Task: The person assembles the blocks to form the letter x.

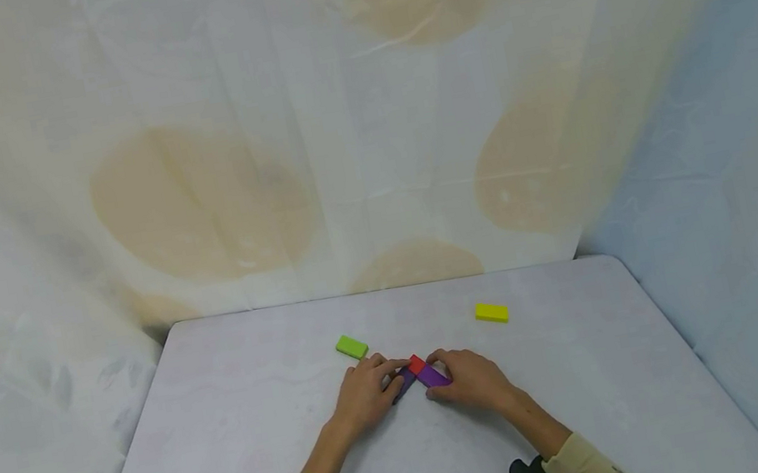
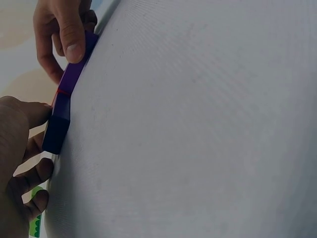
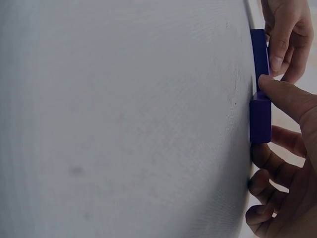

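Observation:
Two purple blocks lie end to end in a shallow V at the middle of the table, with a small red block (image 1: 416, 363) at their joint. My left hand (image 1: 390, 378) pinches the darker left purple block (image 1: 403, 384) between thumb and fingers; in the left wrist view this block (image 2: 55, 133) sits by my thumb. My right hand (image 1: 437, 368) pinches the brighter right purple block (image 1: 433, 376), and the right wrist view shows that block (image 3: 260, 121) under my thumb. Both blocks rest flat on the table.
A green block (image 1: 351, 347) lies just beyond my left hand, and a yellow block (image 1: 490, 312) lies farther right. The grey table (image 1: 245, 429) is backed and flanked by draped cloth with pale round spots.

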